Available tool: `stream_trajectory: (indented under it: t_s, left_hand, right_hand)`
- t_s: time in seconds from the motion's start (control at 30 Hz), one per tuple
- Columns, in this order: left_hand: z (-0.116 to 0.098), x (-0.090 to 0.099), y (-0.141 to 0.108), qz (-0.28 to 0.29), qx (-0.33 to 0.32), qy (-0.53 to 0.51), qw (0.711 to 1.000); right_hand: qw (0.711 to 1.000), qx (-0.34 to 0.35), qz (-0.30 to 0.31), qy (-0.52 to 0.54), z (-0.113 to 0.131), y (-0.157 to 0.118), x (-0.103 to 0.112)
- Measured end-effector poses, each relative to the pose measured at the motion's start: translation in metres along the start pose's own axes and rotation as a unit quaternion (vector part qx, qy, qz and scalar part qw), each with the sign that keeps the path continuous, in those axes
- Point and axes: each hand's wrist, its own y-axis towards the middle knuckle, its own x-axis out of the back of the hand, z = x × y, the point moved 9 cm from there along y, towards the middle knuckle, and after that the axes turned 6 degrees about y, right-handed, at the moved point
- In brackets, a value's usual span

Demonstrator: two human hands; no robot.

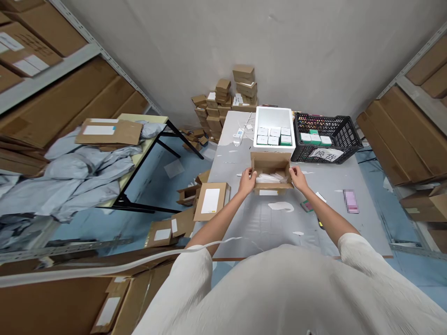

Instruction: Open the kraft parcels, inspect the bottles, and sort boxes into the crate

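An opened cardboard box [271,163] stands on the grey-covered table, with its flaps up and white, plastic-looking items [268,178] inside. My left hand [247,180] grips the box's left side, fingers curled at the edge. On the opposite side, my right hand [298,177] holds the right edge in the same way. Just behind the box is a white foam box [274,116] with several small white-and-green cartons [274,139] in it. A white label shows on the cardboard box's near face.
A black plastic crate [328,156] with small cartons stands at the back right. A flat cardboard parcel [211,201] lies at the table's left edge. Cardboard boxes [226,100] are stacked by the wall. Grey bags [87,163] cover the side table. A white cable [122,265] crosses the lower left.
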Motion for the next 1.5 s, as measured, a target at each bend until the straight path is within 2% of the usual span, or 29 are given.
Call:
stream_trajectory:
  t_s: [0.13,0.23,0.4,0.57,0.73,0.93,1.07,1.27,1.37,1.5]
  left_hand:
    - [0.01,-0.016,0.004,0.05,0.026,0.019,0.998]
    - [0.012,-0.028,0.006,0.085,0.017,0.027,0.996]
    - [0.014,-0.032,0.007,0.087,-0.002,0.031,0.996]
    - [0.013,-0.018,-0.002,0.044,-0.009,0.052,0.998]
    - [-0.009,-0.002,-0.024,-0.023,-0.053,0.092,0.994]
    - [-0.048,-0.013,-0.063,-0.027,-0.074,0.126,0.989]
    - [-0.075,-0.039,-0.09,0.011,-0.102,0.127,0.987]
    - [-0.093,-0.115,-0.127,0.134,-0.142,0.079,0.978]
    - [-0.09,-0.154,-0.144,0.196,-0.135,0.069,0.969]
    - [-0.088,-0.189,-0.16,0.252,-0.135,0.063,0.956]
  right_hand:
    - [0.998,-0.014,0.059,-0.027,-0.016,0.002,-0.014]
    - [0.995,0.002,0.089,-0.04,-0.021,0.001,-0.021]
    - [0.993,0.047,0.104,-0.027,-0.017,-0.006,-0.02]
    - [0.995,0.059,0.083,-0.016,-0.012,-0.015,0.001]
    - [0.995,0.086,0.053,-0.015,-0.01,-0.032,0.03]
    - [0.994,0.091,0.038,-0.037,-0.023,-0.056,0.066]
    - [0.991,0.092,0.027,-0.089,-0.04,-0.073,0.093]
    - [0.984,0.001,-0.011,-0.176,-0.091,-0.101,0.13]
    - [0.981,-0.025,0.019,-0.189,-0.109,-0.114,0.13]
    - [0.984,-0.008,0.055,-0.169,-0.104,-0.126,0.121]
